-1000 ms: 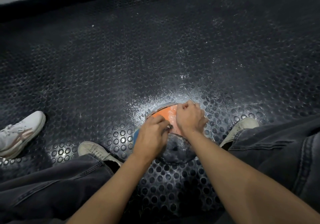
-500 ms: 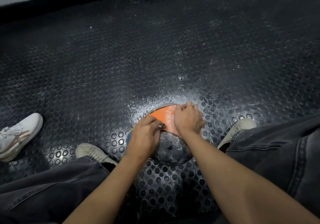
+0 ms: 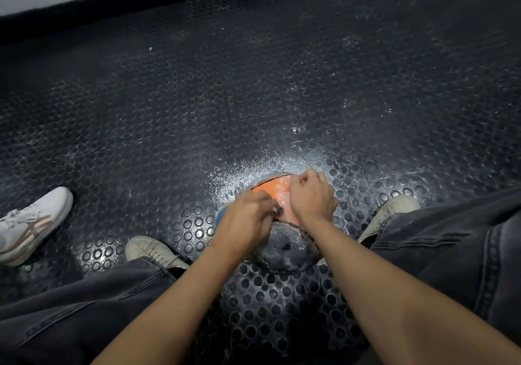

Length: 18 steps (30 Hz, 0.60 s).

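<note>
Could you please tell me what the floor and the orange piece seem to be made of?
Floor: likely black rubber, semi-gloss; its raised round studs glint. Orange piece: probably smooth plastic or a painted surface, hard to tell; it shines under white dust.

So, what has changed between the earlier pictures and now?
Nothing clear: only the whole view shifts slightly. The left hand still pinches a small dark tool against the orange disc, and the right hand still rests on it.
</note>
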{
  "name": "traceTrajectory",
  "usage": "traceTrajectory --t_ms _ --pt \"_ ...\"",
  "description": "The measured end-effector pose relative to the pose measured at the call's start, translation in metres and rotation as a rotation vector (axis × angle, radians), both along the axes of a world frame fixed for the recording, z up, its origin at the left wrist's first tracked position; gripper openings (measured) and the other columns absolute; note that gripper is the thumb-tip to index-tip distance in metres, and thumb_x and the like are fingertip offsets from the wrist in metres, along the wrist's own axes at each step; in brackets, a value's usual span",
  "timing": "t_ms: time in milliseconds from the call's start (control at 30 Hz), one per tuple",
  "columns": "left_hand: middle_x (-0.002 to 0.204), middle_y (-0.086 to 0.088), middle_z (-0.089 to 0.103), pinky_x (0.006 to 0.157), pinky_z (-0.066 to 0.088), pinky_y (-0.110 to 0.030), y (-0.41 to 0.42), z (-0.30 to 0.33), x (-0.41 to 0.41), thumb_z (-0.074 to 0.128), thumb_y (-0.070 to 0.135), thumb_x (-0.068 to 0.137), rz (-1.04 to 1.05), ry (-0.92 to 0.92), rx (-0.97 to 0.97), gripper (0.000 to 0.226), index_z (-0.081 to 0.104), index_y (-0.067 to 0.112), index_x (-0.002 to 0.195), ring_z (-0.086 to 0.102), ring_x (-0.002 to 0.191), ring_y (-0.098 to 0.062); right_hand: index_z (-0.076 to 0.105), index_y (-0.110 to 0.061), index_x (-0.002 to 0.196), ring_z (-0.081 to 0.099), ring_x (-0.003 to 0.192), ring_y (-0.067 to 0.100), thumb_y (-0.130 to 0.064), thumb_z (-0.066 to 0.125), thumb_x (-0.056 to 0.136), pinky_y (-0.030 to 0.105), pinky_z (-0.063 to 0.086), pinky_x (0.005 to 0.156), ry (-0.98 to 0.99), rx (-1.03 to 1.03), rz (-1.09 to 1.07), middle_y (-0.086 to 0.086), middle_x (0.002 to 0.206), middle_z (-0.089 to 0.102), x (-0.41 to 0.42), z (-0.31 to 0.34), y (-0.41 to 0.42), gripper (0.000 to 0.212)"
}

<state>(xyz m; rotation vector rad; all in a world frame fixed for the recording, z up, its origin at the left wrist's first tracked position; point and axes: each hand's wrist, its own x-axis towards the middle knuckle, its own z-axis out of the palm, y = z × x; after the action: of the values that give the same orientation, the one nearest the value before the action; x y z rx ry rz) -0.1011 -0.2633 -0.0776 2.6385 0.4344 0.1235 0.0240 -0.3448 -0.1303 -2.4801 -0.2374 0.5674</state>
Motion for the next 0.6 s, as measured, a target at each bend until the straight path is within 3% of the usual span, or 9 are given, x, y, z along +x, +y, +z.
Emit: traceTrajectory --t_ms 100,267,367,433,500,600 --pt "0.092 0.004 0.07 0.076 0.056 -0.033 0.011 0.001 0.014 0.063 0.015 0.089 0.144 -0.013 -0.009 0.014 0.076 0.013 0.093 0.063 0.077 -0.015 0.052 -0.023 0.093 0.047 0.103 0.022 -0.039 0.039 0.097 0.045 0.033 0.097 -0.008 0.001 0.021 -0.002 0.106 0.054 -0.003 0.005 0.004 0.021" --pt "0.085 0.002 0.067 0.069 0.054 -0.03 0.003 0.01 -0.002 0.055 0.013 0.084 -0.142 0.081 -0.026 0.02 0.074 0.012 0.087 0.061 0.072 -0.017 0.051 -0.024 0.089 0.049 0.098 0.021 -0.04 0.04 0.098 0.044 0.037 0.095 -0.011 0.021 0.099 -0.004 0.101 0.054 0.0 0.006 -0.002 0.02" --pt "0.091 0.002 0.068 0.072 0.053 -0.029 0.019 0.004 0.015 0.057 0.011 0.089 0.087 0.055 -0.021 0.02 0.076 0.013 0.092 0.06 0.074 -0.014 0.05 -0.026 0.09 0.048 0.099 0.017 -0.042 0.041 0.099 0.042 0.037 0.097 -0.016 0.015 0.199 -0.006 0.099 0.054 -0.002 0.007 0.001 0.02" --pt "0.093 0.004 0.067 0.071 0.049 -0.021 0.019 0.002 0.014 0.057 0.014 0.091 0.158 0.047 -0.023 0.019 0.076 0.014 0.093 0.058 0.074 -0.011 0.05 -0.026 0.088 0.047 0.098 0.016 -0.04 0.041 0.098 0.042 0.037 0.096 -0.034 0.011 0.205 -0.007 0.098 0.053 -0.003 0.009 0.001 0.019" --pt "0.092 0.006 0.065 0.066 0.042 -0.01 0.007 0.003 0.003 0.059 0.013 0.088 0.042 0.047 -0.047 0.017 0.075 0.015 0.094 0.055 0.073 -0.008 0.045 -0.028 0.079 0.049 0.093 0.017 -0.038 0.043 0.097 0.042 0.039 0.094 -0.021 0.031 0.181 -0.008 0.092 0.051 0.0 0.011 -0.002 0.021" --pt "0.092 0.005 0.065 0.068 0.048 -0.017 -0.003 0.008 -0.012 0.061 0.01 0.086 -0.075 0.092 -0.102 0.017 0.075 0.015 0.094 0.059 0.075 -0.011 0.041 -0.03 0.073 0.051 0.09 0.018 -0.037 0.045 0.097 0.045 0.044 0.095 -0.006 0.047 0.21 -0.01 0.087 0.05 0.005 0.012 -0.003 0.026"
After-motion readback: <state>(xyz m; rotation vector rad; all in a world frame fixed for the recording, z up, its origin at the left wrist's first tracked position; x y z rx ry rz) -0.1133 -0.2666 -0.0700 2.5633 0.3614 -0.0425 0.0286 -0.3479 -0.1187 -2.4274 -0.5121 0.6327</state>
